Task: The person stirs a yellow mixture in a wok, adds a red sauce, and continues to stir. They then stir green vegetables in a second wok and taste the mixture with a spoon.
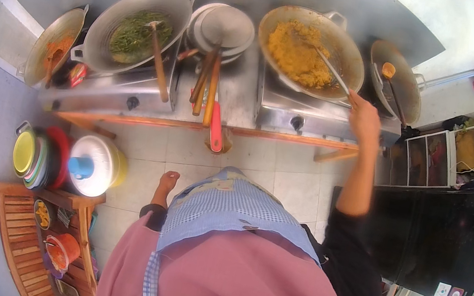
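My right hand (364, 115) is closed around the handle of a long metal spatula (333, 72). The spatula's far end rests in a yellow-orange cooked mash (299, 49) inside a large metal wok (353, 68) on the right stove. Down by my left side, away from the stoves, hangs my left hand (169, 179); it seems to hold nothing, but its fingers are too small to make out. A second wok (99, 40), on the left stove, holds green leafy vegetables (142, 36) and a turner with a wooden handle (159, 63).
Between the stoves stand stacked metal lids (227, 27), wooden-handled utensils (211, 96) and a red handle (216, 130). More woks sit at far left (55, 44) and far right (397, 76). A wooden rack (18, 242) is at lower left, a black refrigerator (440, 236) at right.
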A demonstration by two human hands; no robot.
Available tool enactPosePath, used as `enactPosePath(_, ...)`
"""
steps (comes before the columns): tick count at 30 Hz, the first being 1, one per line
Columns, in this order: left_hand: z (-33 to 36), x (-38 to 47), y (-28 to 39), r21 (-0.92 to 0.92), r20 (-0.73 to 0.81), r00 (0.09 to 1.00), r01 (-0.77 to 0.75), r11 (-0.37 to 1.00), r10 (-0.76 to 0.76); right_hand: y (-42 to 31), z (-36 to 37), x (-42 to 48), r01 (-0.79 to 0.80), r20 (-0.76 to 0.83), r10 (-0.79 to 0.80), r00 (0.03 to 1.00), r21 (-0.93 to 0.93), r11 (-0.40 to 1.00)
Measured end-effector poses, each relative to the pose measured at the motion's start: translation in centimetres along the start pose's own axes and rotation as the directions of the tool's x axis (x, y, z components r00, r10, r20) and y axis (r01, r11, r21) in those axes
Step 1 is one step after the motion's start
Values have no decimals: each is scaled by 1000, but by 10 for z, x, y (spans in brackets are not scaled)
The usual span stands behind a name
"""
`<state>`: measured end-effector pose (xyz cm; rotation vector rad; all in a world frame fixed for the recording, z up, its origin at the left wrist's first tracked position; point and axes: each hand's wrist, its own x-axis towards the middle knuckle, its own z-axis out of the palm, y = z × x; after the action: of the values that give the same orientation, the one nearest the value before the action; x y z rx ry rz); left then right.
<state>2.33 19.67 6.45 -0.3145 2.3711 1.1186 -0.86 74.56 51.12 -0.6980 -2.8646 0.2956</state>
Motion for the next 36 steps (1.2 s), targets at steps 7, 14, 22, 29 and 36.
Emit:
enactPosePath(7,8,-30,-109,490,266,963,-173,854,43,52,-86,-43,-29,-2,29,1000,68,997)
enactPosePath(14,17,-68,-96,503,296,954,-119,856,-41,38,-15,22,65,-9,-65,998,0,998)
enactPosePath(22,92,-48,-1,193,-13,999,46,980,-44,66,-71,115,251,68,-245,967,-83,965)
enactPosePath(29,156,-79,60,-119,-166,973,143,983,-162,30,-91,206,498,26,-545,838,-445,744)
enactPosePath(36,236,-173,47,-73,-201,966,148,986,-159,-13,-84,252,657,228,-673,703,-572,492)
